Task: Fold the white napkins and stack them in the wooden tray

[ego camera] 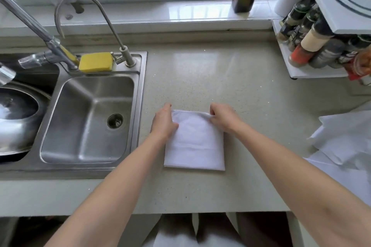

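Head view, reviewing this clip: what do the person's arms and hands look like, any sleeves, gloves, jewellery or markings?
Both forearms are bare up to the frame edge: no sleeves show. The left hand and right hand wear no gloves. No rings, watch, bracelet or markings are visible on the sides facing the camera. Fingernails are too small to judge.

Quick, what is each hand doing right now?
Left hand: fingers look fairly straight, resting on the far left corner of the folded white cloth napkin.
Right hand: fingers curled, pinching the napkin's far right corner.
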`<state>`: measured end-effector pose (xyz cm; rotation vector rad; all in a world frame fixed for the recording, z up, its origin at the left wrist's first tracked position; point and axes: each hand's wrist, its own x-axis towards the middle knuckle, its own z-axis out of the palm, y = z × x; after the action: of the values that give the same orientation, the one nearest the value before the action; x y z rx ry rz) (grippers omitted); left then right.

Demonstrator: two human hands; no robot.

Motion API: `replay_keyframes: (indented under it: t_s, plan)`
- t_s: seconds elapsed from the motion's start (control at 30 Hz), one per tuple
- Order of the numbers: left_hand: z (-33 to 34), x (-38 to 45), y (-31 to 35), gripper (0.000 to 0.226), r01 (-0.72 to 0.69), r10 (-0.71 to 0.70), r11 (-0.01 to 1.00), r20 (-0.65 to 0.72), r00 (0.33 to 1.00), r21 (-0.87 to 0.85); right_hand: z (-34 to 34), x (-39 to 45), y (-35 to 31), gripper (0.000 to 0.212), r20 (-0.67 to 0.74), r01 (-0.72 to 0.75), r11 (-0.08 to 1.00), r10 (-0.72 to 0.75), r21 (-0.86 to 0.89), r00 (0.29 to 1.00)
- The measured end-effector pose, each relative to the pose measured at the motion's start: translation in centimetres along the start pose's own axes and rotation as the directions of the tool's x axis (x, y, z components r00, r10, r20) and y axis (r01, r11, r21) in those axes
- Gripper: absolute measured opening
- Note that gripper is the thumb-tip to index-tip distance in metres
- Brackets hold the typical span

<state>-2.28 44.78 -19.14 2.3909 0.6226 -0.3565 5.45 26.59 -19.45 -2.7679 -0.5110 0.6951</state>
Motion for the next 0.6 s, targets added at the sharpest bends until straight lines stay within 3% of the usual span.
replay_keyframes:
  t_s: [0.13,0.2,0.33,0.4,0.5,0.6]
  plan:
    - [0.5,0.1,1.9,0.066,-0.154,0.178,0.94,-0.053,0.983,0.303,1.3,-2.6,2.2,0.014,-0.079,-0.246,0.956,0.261,0.162,0.962]
    - [1.0,-0.5,3.3,0.06,-0.291,0.321,0.897,-0.035,0.947,0.333,1.9,-4.8,3.7,0.014,-0.101,-0.377,0.88,0.419,0.288,0.902]
    - [2.9,-2.0,4.7,0.059,-0.577,0.493,0.724,0.302,0.816,0.378,2.9,-8.5,5.1,0.032,-0.113,-0.492,0.704,0.623,0.512,0.774]
    - [3.9,-2.8,4.3,0.064,-0.622,0.473,0.651,0.409,0.781,0.435,3.6,-9.5,4.5,0.035,-0.067,-0.471,0.621,0.645,0.627,0.762]
    - [4.5,-3.5,3.0,0.078,-0.567,0.372,0.67,0.444,0.815,0.479,4.4,-10.2,3.1,0.033,0.0,-0.44,0.553,0.623,0.708,0.782]
    - [4.3,-4.0,2.2,0.094,-0.494,0.292,0.717,0.432,0.853,0.491,4.1,-10.5,2.8,0.018,-0.025,-0.472,0.682,0.583,0.559,0.812]
